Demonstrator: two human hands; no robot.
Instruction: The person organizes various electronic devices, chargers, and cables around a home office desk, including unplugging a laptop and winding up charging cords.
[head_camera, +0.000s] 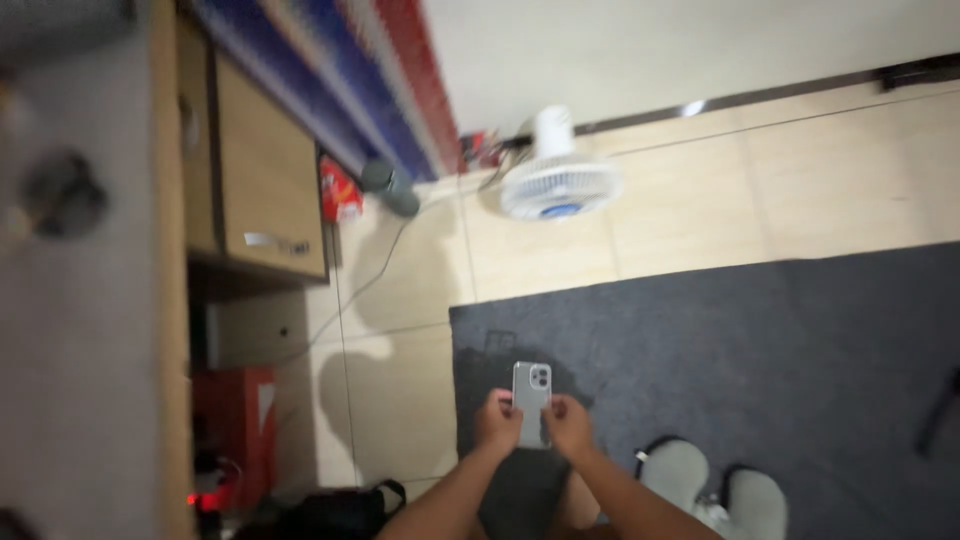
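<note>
Left hand (497, 423) and right hand (568, 425) flank the phone (531, 400), fingers closed on its edges; its long axis points away from the person.

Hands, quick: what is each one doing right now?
Left hand: closed on the left edge of the grey phone.
Right hand: closed on the phone's right edge, lower down.

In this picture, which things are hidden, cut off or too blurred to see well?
- Phone, head view: its screen faces away; the left hand and right hand cover its lower part.
- Desk top: motion blur makes the dark things on it unreadable.
- Black bag: cut by the bottom edge.
</note>
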